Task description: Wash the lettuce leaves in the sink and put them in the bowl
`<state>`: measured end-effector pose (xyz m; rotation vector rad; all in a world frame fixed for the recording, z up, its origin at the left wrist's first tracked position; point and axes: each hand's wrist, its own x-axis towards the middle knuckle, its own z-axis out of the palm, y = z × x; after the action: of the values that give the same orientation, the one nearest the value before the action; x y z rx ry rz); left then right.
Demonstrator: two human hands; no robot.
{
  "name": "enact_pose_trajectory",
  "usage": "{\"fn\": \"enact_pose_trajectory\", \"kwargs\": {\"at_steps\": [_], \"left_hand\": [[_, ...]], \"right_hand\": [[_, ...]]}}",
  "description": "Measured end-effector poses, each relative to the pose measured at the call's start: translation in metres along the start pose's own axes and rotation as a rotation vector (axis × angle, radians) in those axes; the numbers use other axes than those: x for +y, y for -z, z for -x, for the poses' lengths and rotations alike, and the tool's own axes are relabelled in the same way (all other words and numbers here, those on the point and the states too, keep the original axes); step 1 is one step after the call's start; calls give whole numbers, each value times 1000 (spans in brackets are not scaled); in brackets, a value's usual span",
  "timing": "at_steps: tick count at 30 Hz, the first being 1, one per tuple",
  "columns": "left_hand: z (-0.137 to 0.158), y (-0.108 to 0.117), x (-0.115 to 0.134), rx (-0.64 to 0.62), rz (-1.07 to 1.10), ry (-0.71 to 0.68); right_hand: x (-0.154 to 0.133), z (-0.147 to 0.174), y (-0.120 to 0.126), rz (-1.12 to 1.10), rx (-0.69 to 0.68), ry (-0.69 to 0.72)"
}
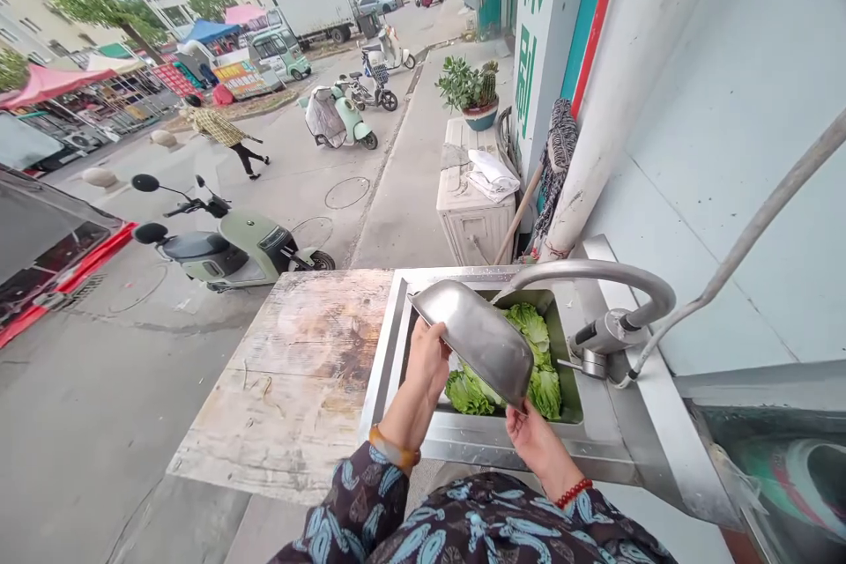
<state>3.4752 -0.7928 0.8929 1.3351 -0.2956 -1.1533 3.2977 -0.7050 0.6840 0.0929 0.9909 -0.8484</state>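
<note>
A stainless steel basin is tipped on its side over the sink, its outer wall and base turned up towards me. My left hand grips its rim at the left, fingers closed. At the lower right of the rim my right hand pinches the edge. Below the basin, green lettuce leaves lie in the sink, partly hidden by it. The curved faucet reaches over the sink, its spout end just behind the basin. What the basin holds inside, if anything, cannot be seen.
A weathered wooden board adjoins the sink's left side. Behind the sink stand a white cabinet with a potted plant and a mop. A hose runs along the right wall. A scooter and a walking person are beyond.
</note>
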Motion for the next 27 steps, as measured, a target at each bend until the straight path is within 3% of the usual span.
{"fn": "enact_pose_trajectory", "kwargs": {"at_steps": [2, 4, 6, 8, 11, 14, 18, 22, 25, 27], "left_hand": [[3, -8, 6, -38, -52, -43], [8, -12, 12, -75, -103, -63], [16, -14, 16, -121, -149, -82], [22, -16, 16, -180, -174, -113], [28, -22, 13, -249, -196, -176], [31, -28, 17, -300, -271, -279], [34, -27, 34, -380, -503, -379], [39, -17, 50, -528, -834, -468], [46, -8, 61, -598, -979, -451], [51, -1, 72, -673, -1025, -398]], "right_hand": [[-6, 11, 10, 242, 28, -11], [-19, 25, 15, 508, 99, 120], [-37, 43, 7, 702, 171, 451], [-56, 62, -15, 836, 154, 890], [-78, 87, -68, 1125, -138, 1386], [-87, 96, -121, 1421, -367, 1627], [-90, 90, -163, 1540, -390, 1729], [-94, 79, -175, 1424, -345, 1712], [-106, 57, -173, 1298, -318, 1548], [-121, 33, -167, 1143, -340, 1340]]}}
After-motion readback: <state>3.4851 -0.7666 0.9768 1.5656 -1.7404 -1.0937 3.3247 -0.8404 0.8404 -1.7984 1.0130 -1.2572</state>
